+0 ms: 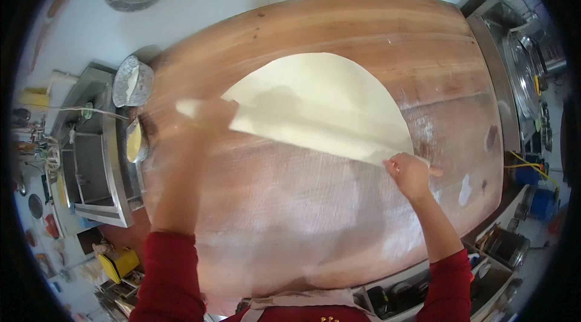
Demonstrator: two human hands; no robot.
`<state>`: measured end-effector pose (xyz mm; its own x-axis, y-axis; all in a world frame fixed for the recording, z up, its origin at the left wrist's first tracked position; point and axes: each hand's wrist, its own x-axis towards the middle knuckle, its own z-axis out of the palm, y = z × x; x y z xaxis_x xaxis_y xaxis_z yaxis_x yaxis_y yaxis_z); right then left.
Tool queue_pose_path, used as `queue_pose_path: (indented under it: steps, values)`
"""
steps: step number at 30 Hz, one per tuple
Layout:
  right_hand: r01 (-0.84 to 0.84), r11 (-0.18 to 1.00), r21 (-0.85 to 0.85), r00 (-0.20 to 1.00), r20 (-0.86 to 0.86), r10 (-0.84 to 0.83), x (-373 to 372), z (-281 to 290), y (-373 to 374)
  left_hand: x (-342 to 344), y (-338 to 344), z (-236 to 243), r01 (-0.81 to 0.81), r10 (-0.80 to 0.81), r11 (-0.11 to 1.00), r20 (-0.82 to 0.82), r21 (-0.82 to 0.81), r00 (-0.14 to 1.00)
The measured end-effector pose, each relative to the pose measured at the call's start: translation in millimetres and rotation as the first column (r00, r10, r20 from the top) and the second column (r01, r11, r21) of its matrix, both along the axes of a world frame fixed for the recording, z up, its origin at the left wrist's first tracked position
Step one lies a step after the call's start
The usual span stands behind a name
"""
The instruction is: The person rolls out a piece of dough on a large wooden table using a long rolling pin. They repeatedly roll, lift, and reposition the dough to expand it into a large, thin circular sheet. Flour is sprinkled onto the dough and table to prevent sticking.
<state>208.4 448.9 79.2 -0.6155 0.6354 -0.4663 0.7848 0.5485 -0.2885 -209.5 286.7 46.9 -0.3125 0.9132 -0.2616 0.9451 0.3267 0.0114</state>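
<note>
A large, thin sheet of pale dough lies on the wooden work board, its far edge rounded and its near edge running almost straight between my hands. My right hand is closed at the right end of that near edge, thumb and fingers pinched on the dough. Just past it pokes a wooden rod end, seemingly a rolling pin; most of its length is hidden. At the sheet's left end my left hand is smeared by motion, so its grip is unclear. A pale tip sticks out beyond it.
The big board has flour smears. On its left edge stand a bowl with white powder and a bowl with yellow contents, beside a metal sink. A metal counter with pans lies right. An open drawer sits near right.
</note>
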Motion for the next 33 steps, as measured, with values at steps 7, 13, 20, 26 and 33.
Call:
queue_pose_path:
  steps: [7,13,20,26,33]
  values:
    - [0.006,0.972,0.234,0.998,-0.061,0.009,127.6,-74.0,-168.5,191.1,-157.7,-67.8,0.004,-0.065,0.945,0.175,0.327,0.982]
    - [0.083,0.954,0.289,0.993,-0.106,-0.054,241.7,-101.1,-325.4,220.3,-344.2,-48.2,-0.108,0.066,0.98,0.237,0.169,0.969]
    - [0.026,0.998,-0.063,0.998,0.059,-0.023,232.6,-70.6,-477.1,206.9,-536.3,-56.6,-0.182,0.173,0.983,0.267,0.01,0.948]
    - [-0.133,0.952,-0.276,0.976,0.133,0.175,201.7,-63.6,-476.8,199.0,-612.9,-53.5,-0.343,0.354,0.932,0.087,-0.12,0.931]
    - [0.32,0.792,0.521,0.903,-0.42,-0.088,160.8,-41.8,-258.8,316.3,-482.7,-55.2,-0.175,-0.02,0.933,0.531,0.314,0.847]
